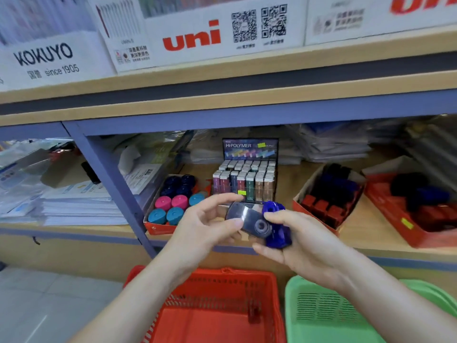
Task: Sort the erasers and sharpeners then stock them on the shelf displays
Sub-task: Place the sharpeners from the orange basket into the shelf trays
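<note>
Plastic baskets: a red basket [217,308] and a green basket [321,315] sit nearest, below the forearms; the red one looks almost empty apart from one small dark item I cannot identify.
Right hand: the right hand [304,241] has its fingers curled around a dark blue sharpener [275,226], with the thumb over its top.
Left hand: the left hand [210,224] pinches the near end of a smoky translucent sharpener [249,219] between thumb and fingertips; the other fingers are spread loose.
Where the pieces are: both sharpeners are held in the air, touching each other, just in front of the shelf edge [247,240].
Step in hand: stocking, by my reading; the two pieces look sorted and are being separated or checked before placing.
Shelf displays: a tray of round sharpeners [173,201] in navy, pink and teal stands left of the hands; an eraser display [244,179] marked HI-POLYMER stands directly behind them; red trays of dark items [329,199] lie to the right.
Next move: likely match the dark blue piece to a tray of similar stock, reach over the shelf edge, and set it into a free slot without knocking its neighbours.
Farthest: white brand boxes [190,38] line the upper shelf.
</note>
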`<state>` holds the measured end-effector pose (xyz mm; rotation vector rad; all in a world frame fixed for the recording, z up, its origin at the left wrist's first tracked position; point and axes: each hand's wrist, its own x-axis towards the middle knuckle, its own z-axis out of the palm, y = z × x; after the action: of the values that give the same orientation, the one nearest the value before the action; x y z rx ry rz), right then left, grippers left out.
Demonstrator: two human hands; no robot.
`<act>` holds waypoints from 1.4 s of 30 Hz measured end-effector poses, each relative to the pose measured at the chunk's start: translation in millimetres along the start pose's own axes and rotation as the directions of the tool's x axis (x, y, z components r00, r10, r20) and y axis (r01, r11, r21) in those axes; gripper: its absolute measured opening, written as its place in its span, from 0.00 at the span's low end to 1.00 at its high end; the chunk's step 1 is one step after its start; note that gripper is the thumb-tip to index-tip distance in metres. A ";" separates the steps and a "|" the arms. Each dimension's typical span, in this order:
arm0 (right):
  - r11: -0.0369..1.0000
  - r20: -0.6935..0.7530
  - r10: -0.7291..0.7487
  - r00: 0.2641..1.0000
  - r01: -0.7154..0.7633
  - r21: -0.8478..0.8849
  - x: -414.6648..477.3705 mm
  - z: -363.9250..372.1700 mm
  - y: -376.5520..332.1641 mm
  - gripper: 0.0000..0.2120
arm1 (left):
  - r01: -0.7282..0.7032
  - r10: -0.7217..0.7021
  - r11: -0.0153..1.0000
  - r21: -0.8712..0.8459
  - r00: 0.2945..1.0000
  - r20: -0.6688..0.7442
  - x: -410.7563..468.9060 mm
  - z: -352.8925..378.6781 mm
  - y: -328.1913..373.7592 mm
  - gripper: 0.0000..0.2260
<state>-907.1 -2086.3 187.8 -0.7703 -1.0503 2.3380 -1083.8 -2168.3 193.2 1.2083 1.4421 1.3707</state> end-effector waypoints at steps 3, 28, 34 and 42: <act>0.988 0.074 -0.022 0.997 0.033 -0.152 -23.4 -21.0 -17.3 0.15 | -0.030 0.031 0.997 0.074 0.999 -0.014 3.0 30.0 15.8 0.17; 0.842 -0.447 -0.282 0.849 -0.004 -0.539 -118.8 -235.3 -125.2 0.09 | -0.201 0.194 0.818 0.538 0.978 0.070 213.5 285.8 -16.0 0.12; 0.835 -0.553 -0.414 0.723 0.060 -0.547 -117.5 -248.3 -127.1 0.14 | -0.260 0.234 0.724 0.639 0.964 0.126 225.3 296.7 -36.2 0.13; 0.804 -0.585 -0.509 0.632 0.107 -0.585 -114.9 -254.6 -128.2 0.13 | -0.308 0.244 0.635 0.708 0.950 0.194 231.8 306.8 -32.1 0.15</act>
<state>-633.6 -1946.3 181.7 -1.4132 -1.2720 1.2175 -845.0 -1869.0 145.1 2.0512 1.8864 0.8922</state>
